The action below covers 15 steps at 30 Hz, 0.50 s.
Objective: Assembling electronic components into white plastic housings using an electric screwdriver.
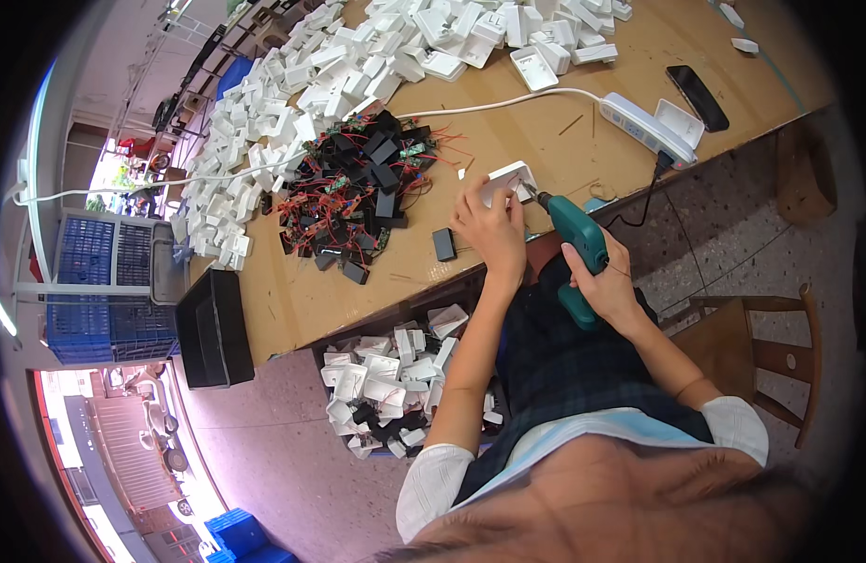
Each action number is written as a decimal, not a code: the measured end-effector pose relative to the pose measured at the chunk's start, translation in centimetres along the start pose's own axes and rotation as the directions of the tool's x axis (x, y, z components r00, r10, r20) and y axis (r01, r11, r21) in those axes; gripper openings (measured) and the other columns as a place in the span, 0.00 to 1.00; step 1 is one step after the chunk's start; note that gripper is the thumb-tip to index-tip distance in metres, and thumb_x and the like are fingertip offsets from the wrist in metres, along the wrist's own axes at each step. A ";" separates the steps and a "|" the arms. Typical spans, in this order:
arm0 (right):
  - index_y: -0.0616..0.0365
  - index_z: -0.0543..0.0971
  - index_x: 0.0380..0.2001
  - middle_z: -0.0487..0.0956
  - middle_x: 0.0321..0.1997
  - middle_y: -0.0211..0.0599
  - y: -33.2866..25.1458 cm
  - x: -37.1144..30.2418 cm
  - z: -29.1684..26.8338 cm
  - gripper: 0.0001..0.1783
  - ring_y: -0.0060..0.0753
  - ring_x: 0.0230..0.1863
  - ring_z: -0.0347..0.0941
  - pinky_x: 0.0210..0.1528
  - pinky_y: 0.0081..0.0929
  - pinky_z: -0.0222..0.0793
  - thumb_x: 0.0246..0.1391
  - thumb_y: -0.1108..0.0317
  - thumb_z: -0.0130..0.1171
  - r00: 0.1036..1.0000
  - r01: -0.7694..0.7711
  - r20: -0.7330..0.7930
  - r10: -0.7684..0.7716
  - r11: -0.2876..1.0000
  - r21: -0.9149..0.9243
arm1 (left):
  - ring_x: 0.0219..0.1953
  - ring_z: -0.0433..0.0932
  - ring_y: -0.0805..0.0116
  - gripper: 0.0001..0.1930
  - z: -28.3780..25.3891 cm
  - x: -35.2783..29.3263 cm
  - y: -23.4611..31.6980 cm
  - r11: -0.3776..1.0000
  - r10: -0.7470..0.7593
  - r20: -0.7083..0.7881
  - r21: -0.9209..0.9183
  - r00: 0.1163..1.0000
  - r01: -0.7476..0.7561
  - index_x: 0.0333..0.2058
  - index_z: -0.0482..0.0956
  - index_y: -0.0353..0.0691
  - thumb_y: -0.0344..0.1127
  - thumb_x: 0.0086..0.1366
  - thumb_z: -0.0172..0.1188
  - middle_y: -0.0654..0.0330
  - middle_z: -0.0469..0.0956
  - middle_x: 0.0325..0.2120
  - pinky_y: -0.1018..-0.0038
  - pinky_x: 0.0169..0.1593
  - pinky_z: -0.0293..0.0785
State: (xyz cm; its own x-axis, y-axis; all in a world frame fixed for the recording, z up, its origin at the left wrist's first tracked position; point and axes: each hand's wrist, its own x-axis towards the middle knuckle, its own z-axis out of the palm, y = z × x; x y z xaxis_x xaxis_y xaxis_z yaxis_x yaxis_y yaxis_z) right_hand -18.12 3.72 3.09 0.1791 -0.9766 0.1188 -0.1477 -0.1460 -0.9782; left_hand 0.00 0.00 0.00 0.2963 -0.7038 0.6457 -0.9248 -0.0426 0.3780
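Observation:
My left hand (489,225) presses down on a white plastic casing (510,176) that lies on the brown table (292,300). My right hand (604,277) grips a teal electric screwdriver (577,246), its tip pointing at the casing's right edge. A small black module (443,243) lies on the table just left of my left hand.
A heap of black modules with red wires (358,188) sits left of the casing. White casings (302,103) pile across the far table. A white power strip (649,124) and a black phone (698,97) lie to the right. Below the table stands a box of casings (386,385). A wooden chair (752,347) is at right.

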 end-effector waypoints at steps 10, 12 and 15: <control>0.66 0.78 0.47 0.78 0.32 0.33 0.6 -0.2 0.4 0.14 0.21 0.21 0.75 0.23 0.22 0.72 0.64 0.69 0.65 0.992 0.125 0.020 -0.123 0.983 -0.135 | 0.59 0.69 0.53 0.07 -0.3 0.1 0.1 1.000 -0.006 0.000 0.004 1.000 0.006 0.32 0.84 0.47 0.32 0.53 0.72 0.58 0.75 0.53 0.56 0.60 0.60; 0.66 0.78 0.48 0.78 0.32 0.33 0.7 -0.2 0.4 0.14 0.21 0.21 0.75 0.23 0.22 0.72 0.64 0.69 0.65 0.992 0.130 0.023 -0.128 0.981 -0.146 | 0.59 0.69 0.53 0.07 -0.2 0.1 0.1 1.000 -0.009 -0.001 0.005 1.000 0.009 0.32 0.84 0.47 0.32 0.53 0.72 0.59 0.75 0.53 0.56 0.60 0.60; 0.66 0.78 0.50 0.79 0.31 0.33 0.9 -0.2 0.4 0.16 0.21 0.21 0.75 0.23 0.22 0.72 0.64 0.69 0.64 0.989 0.150 0.018 -0.149 0.976 -0.160 | 0.59 0.69 0.53 0.07 -0.2 0.1 0.1 1.000 -0.010 0.001 0.005 1.000 0.010 0.32 0.84 0.47 0.32 0.53 0.72 0.59 0.75 0.53 0.56 0.60 0.60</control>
State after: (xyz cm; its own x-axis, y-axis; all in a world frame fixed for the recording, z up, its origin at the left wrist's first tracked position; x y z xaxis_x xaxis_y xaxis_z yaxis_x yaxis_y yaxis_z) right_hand -17.94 3.85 2.14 0.2169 -0.9410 0.2598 -0.2725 -0.3139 -0.9095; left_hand 0.00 0.07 0.25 0.3057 -0.7039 0.6411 -0.9229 -0.0536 0.3812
